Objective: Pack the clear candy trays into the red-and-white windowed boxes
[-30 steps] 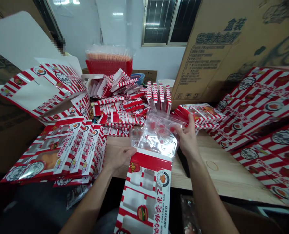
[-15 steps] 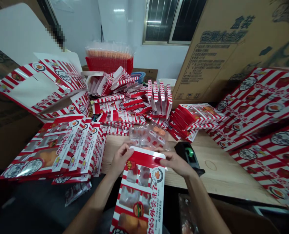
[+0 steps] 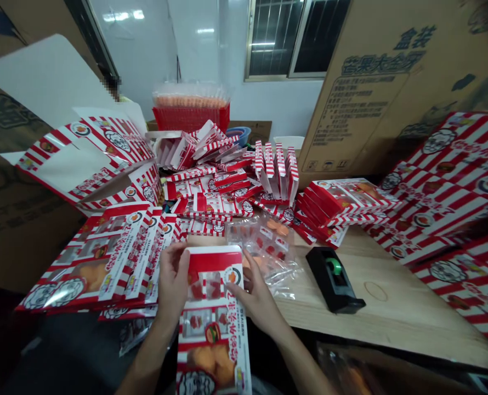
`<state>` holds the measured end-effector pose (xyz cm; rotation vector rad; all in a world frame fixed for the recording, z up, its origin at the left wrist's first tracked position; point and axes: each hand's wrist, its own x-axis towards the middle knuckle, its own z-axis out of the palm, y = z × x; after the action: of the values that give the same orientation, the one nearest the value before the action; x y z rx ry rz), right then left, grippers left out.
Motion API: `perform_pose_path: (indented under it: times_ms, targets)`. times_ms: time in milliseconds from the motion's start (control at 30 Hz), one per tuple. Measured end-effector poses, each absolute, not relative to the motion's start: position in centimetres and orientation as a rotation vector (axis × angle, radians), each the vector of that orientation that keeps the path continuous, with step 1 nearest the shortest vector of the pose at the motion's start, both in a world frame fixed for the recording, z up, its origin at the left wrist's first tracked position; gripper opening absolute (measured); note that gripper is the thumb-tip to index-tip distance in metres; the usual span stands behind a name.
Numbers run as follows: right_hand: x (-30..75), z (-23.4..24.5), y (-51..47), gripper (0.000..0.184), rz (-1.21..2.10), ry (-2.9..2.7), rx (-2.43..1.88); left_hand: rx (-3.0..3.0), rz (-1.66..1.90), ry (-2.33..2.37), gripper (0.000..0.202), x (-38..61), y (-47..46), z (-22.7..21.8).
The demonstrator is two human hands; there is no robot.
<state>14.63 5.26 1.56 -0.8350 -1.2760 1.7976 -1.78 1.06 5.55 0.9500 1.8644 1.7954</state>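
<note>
Red-and-white striped box (image 3: 213, 293) sits low in my head feed, left of centre, between the two hands. Its far end overlaps the wooden table (image 3: 396, 323) in view; can't tell if it touches wood

Copy, hand state?

Left hand (image 3: 173, 277) clamps the box's left edge near the far end, thumb along the edge, fingers mostly out of my view. Right hand (image 3: 258, 296) grips the right edge, thumb over the printed face just below the round logo, fingers curled at the side

What shows through the box windows?

Orange nugget-like pieces (image 3: 213, 359) in the near one, red bits in the far ones

Anything around?

Clear plastic packs (image 3: 274, 249) just beyond the box, black tape dispenser (image 3: 330, 282) right of them. Striped box stack (image 3: 100, 255) beside the left hand, smaller stack (image 3: 342, 200) behind the dispenser
</note>
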Motion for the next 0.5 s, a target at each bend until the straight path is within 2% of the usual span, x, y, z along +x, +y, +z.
perform_pose_path:
  times_ms: [67, 167, 233, 333, 500]
  targets:
    - [12.3, 1.8, 6.0, 0.082, 1.662, -1.343, -0.836, 1.319, 1.767, 2.046, 0.032, -2.1, 1.0, 5.5]
    - [10.1, 2.2, 8.3, 0.067, 1.384, -1.496, -0.816, 1.733, 1.407, 2.075, 0.032, -1.6, 1.2, 3.9]
    - [10.2, 2.2, 10.0, 0.054, 1.164, -1.579, -0.89, 1.665, 1.294, 1.975, 0.029, -1.0, 1.8, 2.3]
    - [13.5, 1.6, 12.9, 0.04, 0.958, -1.557, -1.04, 1.465, 1.344, 1.871, 0.023, -0.5, 3.9, 0.4]
    - [22.0, -0.8, 17.1, 0.034, 0.932, -1.421, -1.197, 1.092, 1.61, 1.865, 0.032, -1.7, 11.0, 1.0]
